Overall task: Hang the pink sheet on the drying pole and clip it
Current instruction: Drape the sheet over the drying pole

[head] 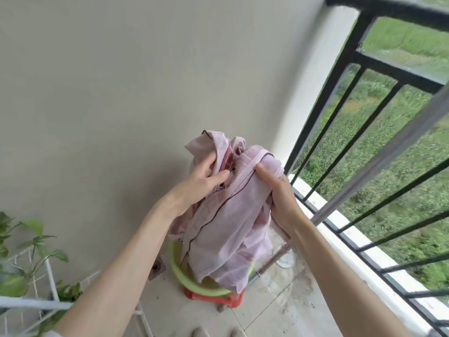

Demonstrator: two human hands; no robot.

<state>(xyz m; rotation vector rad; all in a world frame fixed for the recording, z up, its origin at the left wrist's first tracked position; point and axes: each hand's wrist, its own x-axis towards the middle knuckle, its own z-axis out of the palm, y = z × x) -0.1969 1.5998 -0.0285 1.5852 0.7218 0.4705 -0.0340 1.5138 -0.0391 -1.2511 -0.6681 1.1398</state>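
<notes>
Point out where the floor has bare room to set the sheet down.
Bare tiles lie between the green basin and the railing kerb, and in front of the red stool. The left is crowded by the plant and white rack.

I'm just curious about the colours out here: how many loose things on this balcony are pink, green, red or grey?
Pink: 1, the pink sheet, gripped by left hand and right hand
Green: 1, the basin
Red: 1, the stool
Grey: 1, the drying pole
Total: 4
</notes>
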